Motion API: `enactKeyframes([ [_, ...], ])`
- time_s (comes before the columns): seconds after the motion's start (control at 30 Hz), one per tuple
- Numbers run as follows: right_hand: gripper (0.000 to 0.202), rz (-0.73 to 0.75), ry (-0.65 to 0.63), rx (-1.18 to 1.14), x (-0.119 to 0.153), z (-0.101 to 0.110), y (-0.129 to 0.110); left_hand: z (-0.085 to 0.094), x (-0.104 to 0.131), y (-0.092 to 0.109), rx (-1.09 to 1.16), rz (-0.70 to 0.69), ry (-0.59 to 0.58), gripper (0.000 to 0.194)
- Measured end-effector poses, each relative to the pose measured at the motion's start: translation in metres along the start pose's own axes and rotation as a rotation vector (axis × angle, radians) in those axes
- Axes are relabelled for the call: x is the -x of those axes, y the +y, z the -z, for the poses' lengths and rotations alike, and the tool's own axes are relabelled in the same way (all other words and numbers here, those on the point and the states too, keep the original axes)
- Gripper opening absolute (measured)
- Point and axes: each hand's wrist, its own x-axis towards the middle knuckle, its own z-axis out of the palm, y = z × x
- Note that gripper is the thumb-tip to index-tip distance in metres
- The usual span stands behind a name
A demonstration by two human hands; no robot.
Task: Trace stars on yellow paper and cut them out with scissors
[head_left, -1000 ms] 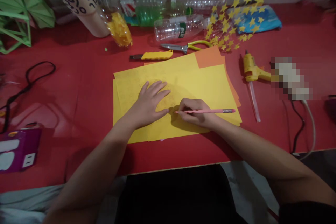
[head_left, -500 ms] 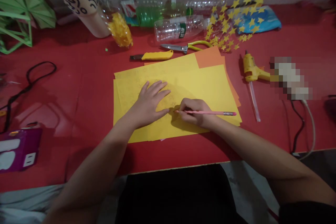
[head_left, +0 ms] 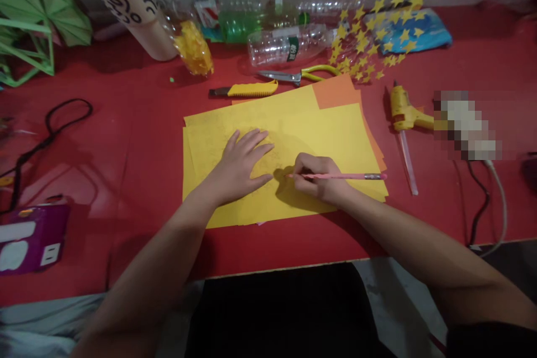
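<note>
my left hand [head_left: 241, 165] lies flat with the fingers spread, palm down on the yellow paper [head_left: 335, 134] in the middle of the frame, gripping nothing, just pressing the sheet against the red desk [head_left: 126, 123]. my right hand [head_left: 321, 179] sits just to the right of it, fingers curled tight around a pink pencil [head_left: 339, 177]. the pencil lies nearly level, its tip pointing left and touching the paper close to my left fingertips, its metal end sticking out to the right past my knuckles. faint pencil marks show on the sheet under and around my left hand, too dim to make out.

an orange sheet [head_left: 335, 92] peeks out from beneath the yellow ones at their upper right corner. above the paper, toward the top centre, a yellow utility knife [head_left: 245, 90] lies beside a pair of scissors [head_left: 300, 74] with yellow-green handles. behind those, clear plastic bottles [head_left: 285, 45] lie on their sides. a scatter of yellow paper stars [head_left: 377, 28] fills the upper right, partly over a blue bag [head_left: 432, 36]. a yellow glue gun [head_left: 403, 114] lies at the right of the paper, well apart from my right hand. at the upper left stand green paper shapes [head_left: 42, 22], and a black cord [head_left: 46, 131] loops at the left. a purple box [head_left: 29, 238] sits at the lower left edge.
</note>
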Motion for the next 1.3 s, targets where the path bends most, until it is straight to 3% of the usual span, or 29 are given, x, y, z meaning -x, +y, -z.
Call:
enactKeyframes([
  [0.57, 0.014, -0.007, -0.003, 0.044, 0.0010, -0.0004, 0.0028, -0.0007, 0.0002, -0.0005, -0.005, -0.003, 0.006, 0.052],
  [1.07, 0.012, 0.272, -0.028, 0.143, 0.0000, -0.0031, 0.0033, 0.0009, -0.0007, 0.0017, -0.017, 0.010, -0.012, 0.054],
  [1.3, 0.013, 0.324, -0.057, 0.125, 0.0002, -0.0029, 0.0011, 0.0017, -0.0010, 0.0023, -0.018, 0.026, -0.022, 0.053],
])
